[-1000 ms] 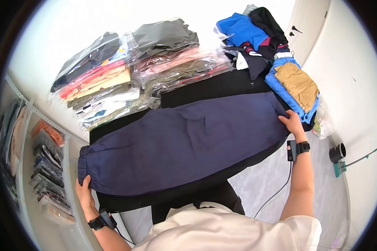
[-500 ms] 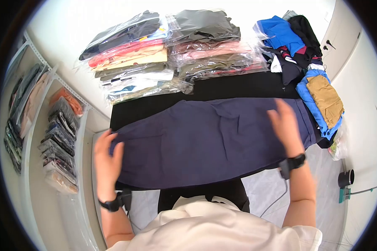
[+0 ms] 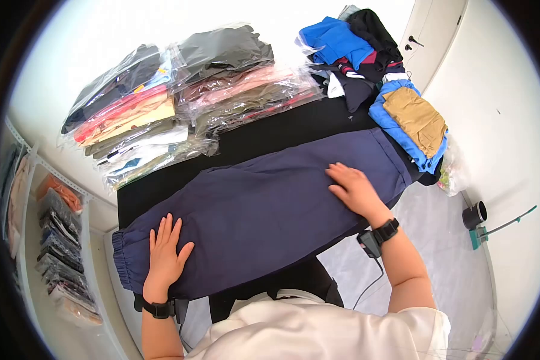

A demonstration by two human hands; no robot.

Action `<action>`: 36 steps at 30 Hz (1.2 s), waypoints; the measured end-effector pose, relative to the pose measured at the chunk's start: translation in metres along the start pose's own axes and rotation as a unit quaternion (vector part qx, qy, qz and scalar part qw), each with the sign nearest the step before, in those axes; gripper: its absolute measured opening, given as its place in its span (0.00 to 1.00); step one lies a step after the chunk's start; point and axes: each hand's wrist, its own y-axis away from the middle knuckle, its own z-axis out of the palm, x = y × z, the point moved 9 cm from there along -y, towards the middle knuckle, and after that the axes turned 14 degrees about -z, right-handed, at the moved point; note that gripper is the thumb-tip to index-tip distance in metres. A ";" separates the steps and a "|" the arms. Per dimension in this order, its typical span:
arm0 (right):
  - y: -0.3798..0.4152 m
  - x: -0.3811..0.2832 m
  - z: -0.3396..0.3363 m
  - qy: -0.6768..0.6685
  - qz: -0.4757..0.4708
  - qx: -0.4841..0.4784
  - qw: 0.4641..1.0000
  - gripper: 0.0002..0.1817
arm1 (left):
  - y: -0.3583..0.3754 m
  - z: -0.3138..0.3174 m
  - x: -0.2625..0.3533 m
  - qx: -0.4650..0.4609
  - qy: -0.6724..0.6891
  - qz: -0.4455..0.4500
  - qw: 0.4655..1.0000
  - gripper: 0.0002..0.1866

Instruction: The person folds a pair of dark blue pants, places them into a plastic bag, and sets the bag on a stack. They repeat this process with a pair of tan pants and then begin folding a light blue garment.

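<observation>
A pair of navy trousers (image 3: 264, 207) lies folded lengthwise and nearly smooth across the black table (image 3: 270, 135). The gathered elastic waistband is at the left end, the hemmed leg end at the right. Flat on the cloth near the waistband rests my left hand (image 3: 167, 255), fingers spread. My right hand (image 3: 355, 191) lies palm down on the leg part, towards the hem, its fingers stretched out. Neither hand grips the cloth.
Bagged folded clothes form two stacks (image 3: 135, 123) (image 3: 228, 78) along the back. At the back right is a heap of loose clothes (image 3: 342, 48), with a tan garment (image 3: 415, 120) on blue cloth nearer me. Shelves (image 3: 90, 240) with bagged clothes stand on the left.
Both hands have come down flat onto the trousers, the left one moving in from the waist end. Creases in the cloth have been smoothed, and the waistband now shows. The view has turned.
</observation>
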 end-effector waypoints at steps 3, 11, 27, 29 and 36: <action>0.052 0.039 -0.066 0.117 0.096 0.220 0.964 0.18 | -0.001 -0.001 0.000 0.010 0.002 0.000 1.000 0.33; 0.211 0.183 -0.064 -0.109 0.465 0.343 0.809 0.28 | 0.003 -0.006 0.001 0.037 0.024 0.005 0.999 0.32; -0.059 -0.187 -0.011 -0.363 -0.191 -0.043 0.911 0.17 | 0.016 0.031 0.058 -0.173 0.616 -0.089 0.763 0.22; -0.049 -0.208 0.042 -0.287 -0.230 -0.155 0.917 0.21 | 0.015 0.044 0.059 -0.151 0.567 -0.075 0.806 0.24; -0.057 -0.197 0.044 -0.300 -0.192 -0.186 0.916 0.31 | 0.020 0.026 0.084 -0.130 0.539 -0.050 0.831 0.30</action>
